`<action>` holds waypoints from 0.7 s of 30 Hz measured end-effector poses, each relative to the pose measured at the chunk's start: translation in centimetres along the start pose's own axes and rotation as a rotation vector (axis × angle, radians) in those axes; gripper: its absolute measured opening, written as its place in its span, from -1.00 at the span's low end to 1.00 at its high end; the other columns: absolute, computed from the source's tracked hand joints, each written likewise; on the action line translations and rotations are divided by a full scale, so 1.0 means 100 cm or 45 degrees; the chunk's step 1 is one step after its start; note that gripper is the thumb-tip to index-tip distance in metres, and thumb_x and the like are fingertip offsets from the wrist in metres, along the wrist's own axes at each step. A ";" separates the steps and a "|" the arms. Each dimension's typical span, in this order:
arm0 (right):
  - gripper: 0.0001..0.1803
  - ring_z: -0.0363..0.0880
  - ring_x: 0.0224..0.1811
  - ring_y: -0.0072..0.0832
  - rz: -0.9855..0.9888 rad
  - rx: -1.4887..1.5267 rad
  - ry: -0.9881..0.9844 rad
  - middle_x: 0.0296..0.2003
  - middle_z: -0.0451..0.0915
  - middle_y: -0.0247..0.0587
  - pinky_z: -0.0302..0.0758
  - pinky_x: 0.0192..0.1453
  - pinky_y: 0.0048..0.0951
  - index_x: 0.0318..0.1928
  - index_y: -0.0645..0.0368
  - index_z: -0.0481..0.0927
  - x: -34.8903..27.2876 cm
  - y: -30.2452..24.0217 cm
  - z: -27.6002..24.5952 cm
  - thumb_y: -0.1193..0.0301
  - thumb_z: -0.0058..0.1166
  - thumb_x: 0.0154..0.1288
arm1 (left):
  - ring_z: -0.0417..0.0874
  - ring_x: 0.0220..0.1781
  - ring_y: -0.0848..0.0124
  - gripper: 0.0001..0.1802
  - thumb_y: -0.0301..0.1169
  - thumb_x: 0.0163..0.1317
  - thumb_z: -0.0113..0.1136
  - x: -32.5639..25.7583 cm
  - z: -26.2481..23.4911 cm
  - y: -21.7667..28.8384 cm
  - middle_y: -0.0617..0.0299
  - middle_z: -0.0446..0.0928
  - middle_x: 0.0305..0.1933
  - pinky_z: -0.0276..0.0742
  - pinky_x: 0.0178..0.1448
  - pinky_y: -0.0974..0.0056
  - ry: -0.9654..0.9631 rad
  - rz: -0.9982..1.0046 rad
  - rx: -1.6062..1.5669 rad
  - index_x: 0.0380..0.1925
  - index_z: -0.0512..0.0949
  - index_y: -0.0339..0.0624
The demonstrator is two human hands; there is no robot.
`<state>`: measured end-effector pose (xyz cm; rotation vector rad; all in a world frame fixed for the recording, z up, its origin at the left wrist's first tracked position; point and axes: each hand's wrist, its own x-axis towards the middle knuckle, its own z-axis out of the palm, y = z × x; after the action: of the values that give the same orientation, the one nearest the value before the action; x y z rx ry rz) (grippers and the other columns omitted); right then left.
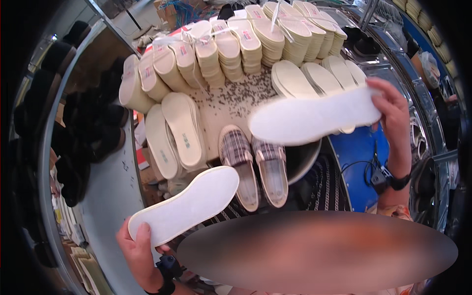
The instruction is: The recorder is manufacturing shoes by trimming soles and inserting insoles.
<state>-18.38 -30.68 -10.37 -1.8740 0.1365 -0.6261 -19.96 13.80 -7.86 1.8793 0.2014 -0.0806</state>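
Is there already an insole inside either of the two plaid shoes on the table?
Cannot tell; the plaid shoes show pale interiors, while the left hand and right hand each hold a white insole.

The person's left hand is bare, with no glove and no ring that can be made out. A black band sits on the left wrist, with a bulky black block on its upper side. The right hand is bare too. A black strap circles the right wrist, and a small black device with a thin black cable is fixed to it. Below the strap, the edge of an orange patterned sleeve shows on the forearm.
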 end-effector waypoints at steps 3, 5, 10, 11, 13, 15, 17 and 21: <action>-0.70 0.45 -0.63 -0.72 0.609 -0.184 -0.156 -0.51 0.55 -0.32 0.31 -0.68 -0.70 -0.06 0.24 0.54 -0.047 -0.014 -0.013 0.52 -0.07 0.18 | 0.48 -0.73 0.47 -0.80 -0.44 0.18 -0.02 -0.037 0.015 -0.018 0.15 0.52 -0.53 0.35 -0.71 0.46 0.006 -0.137 0.086 -0.30 0.44 -0.40; -0.72 0.49 -0.63 -0.64 0.516 -0.343 -0.287 -0.52 0.57 -0.28 0.37 -0.66 -0.65 -0.10 0.25 0.56 -0.070 -0.015 -0.006 0.52 -0.06 0.16 | 0.52 -0.70 0.47 -0.85 -0.46 0.17 0.01 -0.048 0.039 -0.037 0.16 0.51 -0.56 0.41 -0.64 0.39 -0.059 -0.046 0.246 -0.38 0.47 -0.37; -0.64 0.55 -0.52 -0.47 -1.142 -0.717 -0.695 -0.48 0.53 -0.25 0.49 -0.46 -0.57 -0.08 0.23 0.49 -0.129 0.004 0.051 0.46 0.02 0.04 | 0.56 -0.22 0.22 -0.71 -0.50 -0.03 0.09 -0.065 0.111 -0.090 0.10 0.51 -0.22 0.46 -0.21 0.21 -0.340 1.130 1.145 -0.22 0.47 -0.28; -0.64 0.56 -0.47 -0.48 -1.301 -0.704 -0.837 -0.47 0.52 -0.28 0.52 -0.38 -0.56 -0.09 0.23 0.47 -0.141 0.008 0.064 0.43 0.00 0.04 | 0.52 -0.12 0.26 -0.70 -0.48 -0.03 0.06 -0.064 0.123 -0.098 0.11 0.48 -0.15 0.43 -0.13 0.26 -0.364 1.242 1.236 -0.22 0.46 -0.30; -0.67 0.55 -0.42 -0.46 -1.601 -0.795 -0.887 -0.47 0.50 -0.29 0.53 -0.17 -0.47 -0.14 0.23 0.46 -0.152 0.018 0.087 0.37 -0.06 0.07 | 0.46 -0.06 0.22 -0.63 -0.48 -0.01 0.02 -0.045 0.140 -0.108 0.07 0.43 -0.12 0.39 -0.05 0.20 -0.443 1.227 1.422 -0.14 0.43 -0.32; -0.66 0.52 -0.41 -0.40 -1.561 -1.030 -0.997 -0.49 0.48 -0.30 0.44 -0.11 -0.37 -0.14 0.24 0.44 -0.138 0.036 0.108 0.35 -0.09 0.05 | 0.46 -0.10 0.25 -0.64 -0.45 -0.01 0.01 -0.010 0.149 -0.114 0.08 0.43 -0.13 0.39 -0.08 0.23 -0.477 1.266 1.541 -0.14 0.42 -0.32; -0.69 0.47 -0.39 -0.40 -1.284 -1.132 -1.089 -0.51 0.46 -0.31 0.38 -0.08 -0.34 -0.15 0.16 0.46 -0.121 0.051 0.116 0.37 -0.05 0.04 | 0.49 -0.13 0.29 -0.74 -0.43 -0.03 0.05 0.017 0.156 -0.118 0.14 0.45 -0.22 0.41 -0.10 0.28 -0.278 1.478 1.532 -0.28 0.46 -0.25; -0.74 0.55 -0.32 -0.33 -0.866 -1.010 -1.260 -0.45 0.55 -0.21 0.36 -0.06 -0.26 -0.27 0.10 0.57 -0.121 0.064 0.122 0.34 0.02 -0.03 | 0.60 -0.25 0.30 -0.93 -0.47 0.01 0.06 0.040 0.172 -0.122 0.18 0.50 -0.42 0.53 -0.21 0.19 -0.656 1.115 1.688 -0.51 0.54 -0.14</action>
<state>-21.59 -18.34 -23.54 -2.8066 -1.0711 0.0297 -17.46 1.55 -25.32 2.9525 -1.3270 -0.0995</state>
